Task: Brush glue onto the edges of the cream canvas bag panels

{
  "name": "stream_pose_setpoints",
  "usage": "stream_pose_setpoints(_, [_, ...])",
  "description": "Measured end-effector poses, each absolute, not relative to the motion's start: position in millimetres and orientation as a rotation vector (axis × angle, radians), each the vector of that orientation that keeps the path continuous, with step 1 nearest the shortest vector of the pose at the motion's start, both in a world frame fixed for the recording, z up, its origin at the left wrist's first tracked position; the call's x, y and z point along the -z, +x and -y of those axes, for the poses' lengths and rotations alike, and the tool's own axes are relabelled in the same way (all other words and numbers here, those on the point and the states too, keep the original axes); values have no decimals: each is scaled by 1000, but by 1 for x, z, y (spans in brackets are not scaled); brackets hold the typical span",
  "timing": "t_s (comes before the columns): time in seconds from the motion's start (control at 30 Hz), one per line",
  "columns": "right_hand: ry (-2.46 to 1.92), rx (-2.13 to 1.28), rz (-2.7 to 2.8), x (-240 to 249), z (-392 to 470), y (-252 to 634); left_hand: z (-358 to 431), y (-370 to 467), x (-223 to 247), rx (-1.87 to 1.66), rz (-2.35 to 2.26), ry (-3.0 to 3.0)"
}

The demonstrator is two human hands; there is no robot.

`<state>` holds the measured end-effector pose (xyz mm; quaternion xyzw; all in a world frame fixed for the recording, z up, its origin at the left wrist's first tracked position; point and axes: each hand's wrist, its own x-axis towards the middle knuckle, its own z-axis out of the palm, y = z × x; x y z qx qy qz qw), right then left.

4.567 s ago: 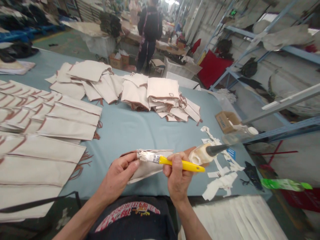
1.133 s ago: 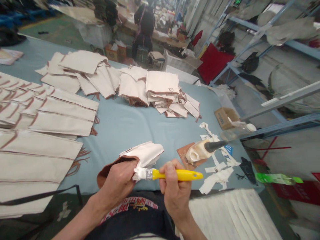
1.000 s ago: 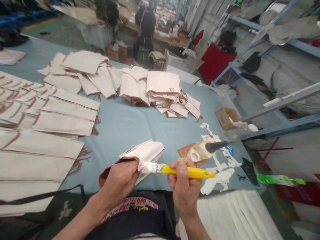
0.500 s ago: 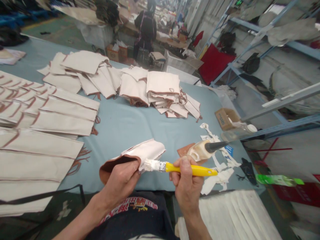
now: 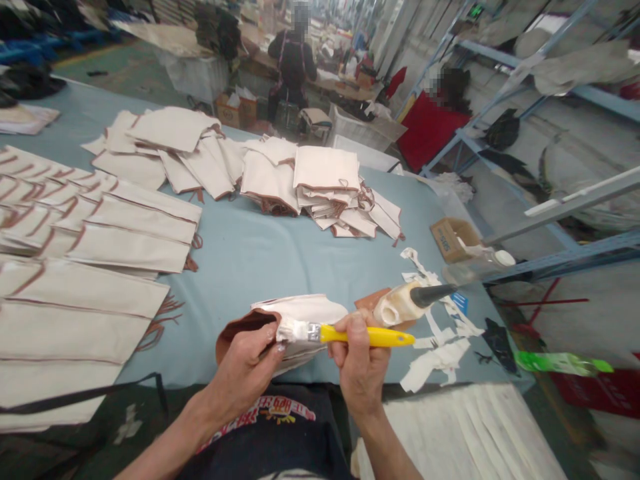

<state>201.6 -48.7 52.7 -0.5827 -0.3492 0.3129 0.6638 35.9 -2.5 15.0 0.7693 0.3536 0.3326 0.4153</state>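
Note:
My left hand pinches the rim of a cream pouch whose brown-lined mouth gapes toward the left. In my right hand is a yellow-handled paintbrush, its bristles coated with something white and pasty. The bristle end lies against the pouch's edge, right beside my left fingertips. Just beyond my right hand, a whitish bottle with a dark cone-shaped nozzle lies tilted on a brown piece. The pouch's lower side is partly hidden by my left hand and the brush.
Cream pieces with brown edging lie in overlapping rows at left, and more are heaped along the back of the blue-covered table. White scraps, a small carton and a green bottle are at right. A person stands far behind.
The pouch and my left hand have shifted slightly right, and the pouch has turned a little. The brush and my right hand have moved left, with the bristles still at the pouch's edge.

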Motion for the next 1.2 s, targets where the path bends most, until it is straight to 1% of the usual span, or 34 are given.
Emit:
stream_pose_setpoints(0.1, [-1308, -793, 806, -52, 49, 199, 1, 36, -17, -804, -892, 1900])
stream_pose_setpoints(0.27, [-1355, -728, 731, -53, 46, 202, 0, 37, -17, -835, -891, 1948])
stream_pose_setpoints(0.43, [-1368, -880, 722, -46, 43, 204, 1, 36, -16, -842, -882, 1887])
stream_pose_setpoints(0.6, [-1390, -823, 619, -41, 38, 208, 1, 38, -17, -794, -896, 1899])
stream_pose_setpoints(0.77, [-1435, -898, 685, -42, 40, 208, -1, 39, -15, -827, -910, 1860])
stream_pose_setpoints(0.93, [-1432, -765, 624, -43, 40, 213, -4, 38, -14, -806, -962, 1930])
stream_pose_setpoints(1.1, [-1427, -937, 694, -41, 47, 196, -8, 41, -16, -843, -859, 1851])
stream_pose_setpoints(1.2, [-1385, -946, 648, -41, 46, 192, -10, 41, -16, -845, -816, 1838])
